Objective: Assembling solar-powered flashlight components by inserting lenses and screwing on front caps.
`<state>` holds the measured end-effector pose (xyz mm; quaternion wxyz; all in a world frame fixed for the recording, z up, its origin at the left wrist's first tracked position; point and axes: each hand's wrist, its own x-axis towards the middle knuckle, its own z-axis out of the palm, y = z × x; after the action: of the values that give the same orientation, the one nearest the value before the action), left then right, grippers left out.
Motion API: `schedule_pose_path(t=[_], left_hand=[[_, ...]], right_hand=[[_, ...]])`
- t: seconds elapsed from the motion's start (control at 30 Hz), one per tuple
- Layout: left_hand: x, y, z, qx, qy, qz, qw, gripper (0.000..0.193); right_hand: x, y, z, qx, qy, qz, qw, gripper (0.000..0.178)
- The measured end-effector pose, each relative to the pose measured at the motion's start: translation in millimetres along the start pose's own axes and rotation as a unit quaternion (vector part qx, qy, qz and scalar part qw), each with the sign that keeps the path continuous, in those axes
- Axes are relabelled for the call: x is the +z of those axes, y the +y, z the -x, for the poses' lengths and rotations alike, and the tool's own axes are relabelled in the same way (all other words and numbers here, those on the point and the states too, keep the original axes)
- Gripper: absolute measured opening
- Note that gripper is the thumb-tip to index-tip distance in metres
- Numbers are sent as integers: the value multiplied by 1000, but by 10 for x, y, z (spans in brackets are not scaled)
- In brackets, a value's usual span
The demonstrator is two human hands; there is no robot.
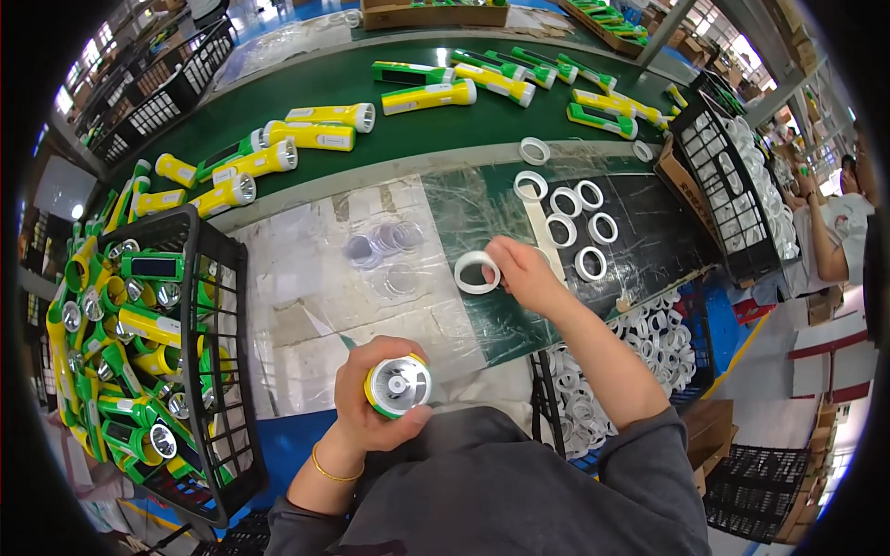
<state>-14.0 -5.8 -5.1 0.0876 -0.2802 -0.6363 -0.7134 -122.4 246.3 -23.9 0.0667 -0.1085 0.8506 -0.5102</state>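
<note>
My left hand (357,394) is wrapped round a yellow and green flashlight (399,385), its silver reflector end turned up. In my right hand (527,276) a white plastic ring (477,272) is pinched by its edge, above the table and apart from the flashlight. Several more white rings (594,263) lie on the dark mat to the right of that hand. Clear round lenses (396,239) lie overlapping on the plastic-covered table between and beyond my hands. The flashlight's lower body is hidden by my fingers.
A black crate (218,243) full of flashlights stands at my left. Flashlights (429,97) lie along the green belt (348,167) at the back. A bin of white rings (640,361) sits below the table edge at right; another crate (728,190) stands beyond. Someone (834,236) is at far right.
</note>
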Motion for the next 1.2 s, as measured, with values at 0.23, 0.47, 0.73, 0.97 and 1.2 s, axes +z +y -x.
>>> schedule_pose_path(t=[0.23,0.47,0.73,0.97,1.2], left_hand=[[90,-6,32,-15,-16,0,1000,56],[95,90,68,-97,67,-21,993,56],[99,-1,-136,-119,-20,30,992,57],[42,20,-101,-118,-30,58,991,72],[44,31,-174,-170,-108,-27,979,60]], right_hand=[[4,72,37,16,145,339,929,17],[264,-8,280,-102,-51,368,923,63],[-273,-960,321,-206,-168,-29,964,60],[-66,-1399,264,-371,-296,92,876,51],[-14,-1577,277,-373,-290,199,858,57]])
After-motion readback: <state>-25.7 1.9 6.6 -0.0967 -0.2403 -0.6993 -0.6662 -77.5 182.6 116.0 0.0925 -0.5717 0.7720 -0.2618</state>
